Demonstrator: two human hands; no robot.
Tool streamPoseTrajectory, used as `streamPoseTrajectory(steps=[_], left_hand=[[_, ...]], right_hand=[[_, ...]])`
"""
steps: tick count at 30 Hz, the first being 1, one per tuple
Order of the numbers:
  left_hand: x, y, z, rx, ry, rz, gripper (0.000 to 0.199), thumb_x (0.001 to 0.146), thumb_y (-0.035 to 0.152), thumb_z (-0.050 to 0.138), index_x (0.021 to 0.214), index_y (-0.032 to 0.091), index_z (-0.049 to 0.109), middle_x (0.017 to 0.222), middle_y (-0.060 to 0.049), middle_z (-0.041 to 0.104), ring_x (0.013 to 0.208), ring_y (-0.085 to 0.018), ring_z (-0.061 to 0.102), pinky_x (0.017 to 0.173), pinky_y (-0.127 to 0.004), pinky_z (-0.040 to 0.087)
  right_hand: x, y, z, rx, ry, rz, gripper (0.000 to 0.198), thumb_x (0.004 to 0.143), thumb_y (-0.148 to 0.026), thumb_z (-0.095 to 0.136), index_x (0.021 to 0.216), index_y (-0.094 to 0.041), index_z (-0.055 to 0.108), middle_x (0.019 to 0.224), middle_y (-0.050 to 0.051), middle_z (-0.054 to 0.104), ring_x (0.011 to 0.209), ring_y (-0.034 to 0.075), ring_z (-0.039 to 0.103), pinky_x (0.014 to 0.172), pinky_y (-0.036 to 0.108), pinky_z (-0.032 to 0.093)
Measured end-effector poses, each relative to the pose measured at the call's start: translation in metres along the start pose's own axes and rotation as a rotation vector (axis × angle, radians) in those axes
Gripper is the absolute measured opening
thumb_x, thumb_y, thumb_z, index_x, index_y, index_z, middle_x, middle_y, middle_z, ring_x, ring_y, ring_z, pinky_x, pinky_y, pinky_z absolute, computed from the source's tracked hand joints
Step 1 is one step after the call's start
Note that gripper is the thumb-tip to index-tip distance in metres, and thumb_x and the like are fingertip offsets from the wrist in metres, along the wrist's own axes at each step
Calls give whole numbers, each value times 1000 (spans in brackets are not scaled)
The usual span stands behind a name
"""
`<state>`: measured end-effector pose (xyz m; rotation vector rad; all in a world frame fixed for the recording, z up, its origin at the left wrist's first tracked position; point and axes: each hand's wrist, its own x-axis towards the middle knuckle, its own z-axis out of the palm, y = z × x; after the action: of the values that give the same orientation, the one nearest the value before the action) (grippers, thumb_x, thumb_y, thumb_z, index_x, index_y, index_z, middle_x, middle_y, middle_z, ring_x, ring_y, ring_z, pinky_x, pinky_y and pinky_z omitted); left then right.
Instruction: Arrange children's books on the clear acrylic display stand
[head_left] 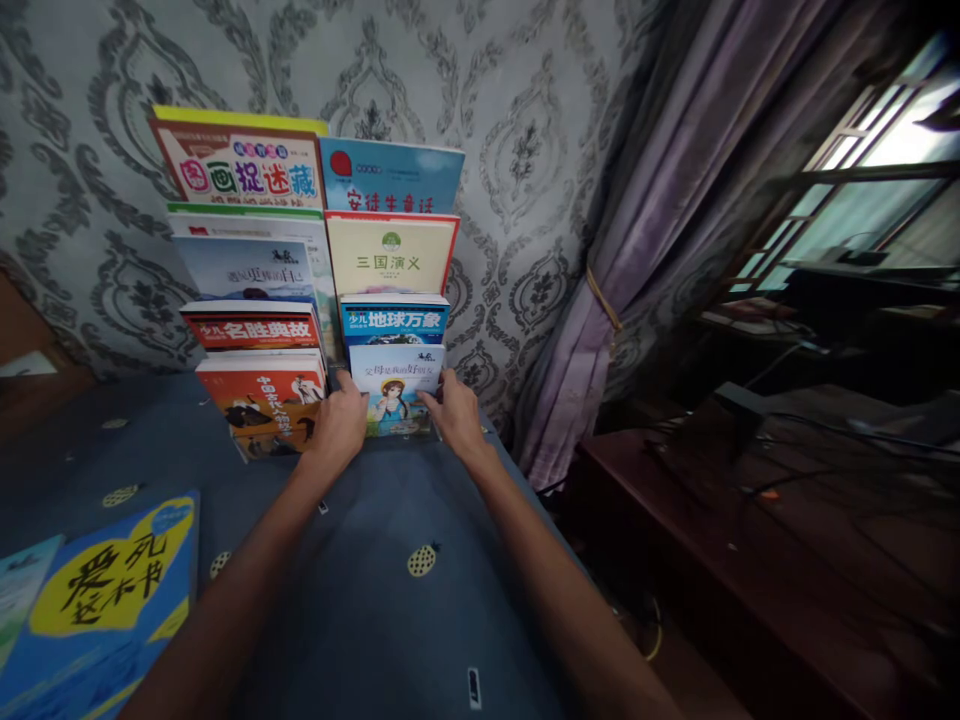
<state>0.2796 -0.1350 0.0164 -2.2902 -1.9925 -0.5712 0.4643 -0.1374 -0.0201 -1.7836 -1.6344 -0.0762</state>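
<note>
A pale blue book (396, 385) with a drawn girl on its cover stands upright at the front of the right-hand row of books. My left hand (341, 418) grips its left edge, and my right hand (453, 408) pinches its right edge. Directly behind it rises a blue book (395, 320), then a cream book (390, 258) with a red border and a teal book (394, 172). Left of my left hand, an orange-red book (259, 400) fronts the other row, with a red book (251, 328) behind it.
Two books lie flat at the lower left, one a blue and yellow book (112, 590). The dark blue cloth (360, 620) covers the surface. Behind the rows is a patterned wall (517, 130); a purple curtain (600, 300) and a dark red cabinet (675, 530) with cables stand right.
</note>
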Motion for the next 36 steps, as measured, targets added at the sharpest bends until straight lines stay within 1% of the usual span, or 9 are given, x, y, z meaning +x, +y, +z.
streamPoseTrajectory(steps=[5,16,21,28,32,36], left_hand=[[1,0,2,4,9,3,32,101,29,45,122,5,47,99,-26,74,90,-35,75,75,-39,55],[-2,3,-6,8,-39,-11,34,101,28,44,126,4,44,101,-27,74,94,-35,75,77,-38,55],[-1,3,-5,17,-30,-3,36,101,28,44,126,3,44,97,-27,74,92,-35,75,77,-39,56],[1,0,0,27,-22,21,37,102,27,41,129,1,43,98,-27,73,91,-35,75,77,-40,56],[2,-1,3,46,-8,27,37,101,25,41,130,1,42,99,-27,73,92,-35,75,77,-39,56],[1,-2,3,48,6,32,38,101,26,41,130,1,41,96,-26,74,89,-34,75,75,-38,56]], right_hand=[[0,-3,-4,-25,-40,25,19,91,-29,67,101,-19,55,96,10,73,87,24,70,72,29,46],[-2,-9,-9,-74,-130,52,23,95,-31,63,111,-16,59,100,13,76,91,28,72,76,32,49],[-2,-8,-9,-57,-138,43,23,95,-30,63,113,-16,60,99,12,77,92,27,72,77,31,50],[-1,-7,-8,-78,-133,28,21,96,-31,62,111,-16,60,100,12,77,92,26,72,77,30,49],[-2,-8,-10,-78,-142,39,21,95,-31,63,112,-17,60,100,12,77,93,26,72,78,30,49],[-1,-8,-9,-75,-134,39,21,94,-31,64,111,-17,61,99,11,77,92,26,72,76,30,49]])
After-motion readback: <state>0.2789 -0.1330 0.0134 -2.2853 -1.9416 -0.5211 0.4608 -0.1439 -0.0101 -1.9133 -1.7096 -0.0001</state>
